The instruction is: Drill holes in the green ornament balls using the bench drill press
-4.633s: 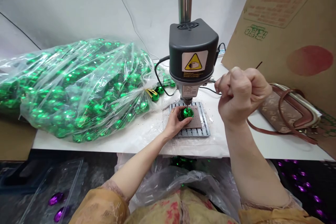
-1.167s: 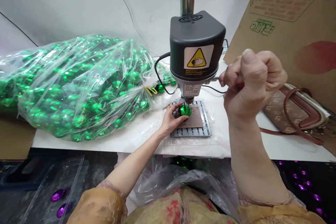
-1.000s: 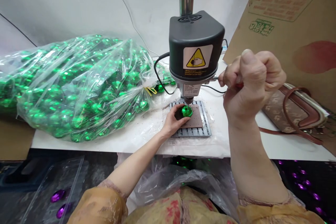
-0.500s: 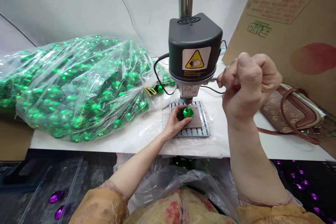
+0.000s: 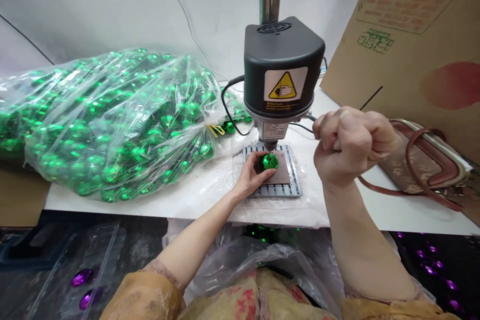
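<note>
With thumb and fingers, my left hand (image 5: 252,176) grips a shiny green faceted ball (image 5: 269,162) from its left side. The ball rests on a brown pad (image 5: 282,175) lying over the slotted metal base (image 5: 273,190). Directly above it stands a small black bench drill press (image 5: 283,70), its bit down at the ball's top. My right hand (image 5: 352,145) is closed in a fist around the drill press's feed lever, to the right of the motor housing. The lever's thin metal rod (image 5: 311,117) shows left of the fist; its grip is mostly hidden by my fingers.
A clear plastic bag (image 5: 123,125) full of green balls lies on the white table (image 5: 142,207) at left. A handbag (image 5: 423,160) and a cardboard box (image 5: 412,35) stand at right. Purple balls (image 5: 81,277) lie below the table. Plastic sheeting (image 5: 240,255) covers my lap.
My left hand has shifted a green ball under the bit. Over the last half second my right hand has swung lower with the lever, and the bit has come down into the ball's top.
</note>
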`<action>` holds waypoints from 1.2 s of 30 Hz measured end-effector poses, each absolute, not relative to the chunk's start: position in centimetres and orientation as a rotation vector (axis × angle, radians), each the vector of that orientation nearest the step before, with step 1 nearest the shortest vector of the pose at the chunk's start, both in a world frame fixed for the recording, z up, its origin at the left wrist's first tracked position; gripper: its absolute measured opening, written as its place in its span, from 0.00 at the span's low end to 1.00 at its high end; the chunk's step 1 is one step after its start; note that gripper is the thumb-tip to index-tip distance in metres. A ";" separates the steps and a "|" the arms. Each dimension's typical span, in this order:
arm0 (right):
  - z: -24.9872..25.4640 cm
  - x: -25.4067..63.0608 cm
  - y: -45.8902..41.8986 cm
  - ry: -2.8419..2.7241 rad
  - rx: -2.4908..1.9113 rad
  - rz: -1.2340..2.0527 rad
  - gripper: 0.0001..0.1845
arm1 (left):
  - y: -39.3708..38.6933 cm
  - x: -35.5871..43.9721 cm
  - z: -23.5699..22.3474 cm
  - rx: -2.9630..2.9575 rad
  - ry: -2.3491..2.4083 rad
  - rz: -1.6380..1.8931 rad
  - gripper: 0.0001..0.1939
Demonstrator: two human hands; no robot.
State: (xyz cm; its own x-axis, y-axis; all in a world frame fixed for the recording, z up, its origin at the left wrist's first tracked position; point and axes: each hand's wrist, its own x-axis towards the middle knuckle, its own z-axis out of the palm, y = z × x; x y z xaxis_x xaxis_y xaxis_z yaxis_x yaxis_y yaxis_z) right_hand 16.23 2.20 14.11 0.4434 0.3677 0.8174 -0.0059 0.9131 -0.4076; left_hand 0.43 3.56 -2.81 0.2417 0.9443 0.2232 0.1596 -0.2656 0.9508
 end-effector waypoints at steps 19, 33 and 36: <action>10.7 16.8 2.8 -1.170 -0.248 0.065 0.24 | 3.5 0.5 -2.9 1.652 1.043 1.128 0.30; 18.6 16.2 2.9 -0.936 -0.591 0.468 0.23 | 2.9 0.7 -1.9 1.602 1.099 1.198 0.29; 19.0 16.4 3.2 -0.938 -0.602 0.486 0.25 | 0.3 -0.2 -0.8 1.689 1.213 1.300 0.24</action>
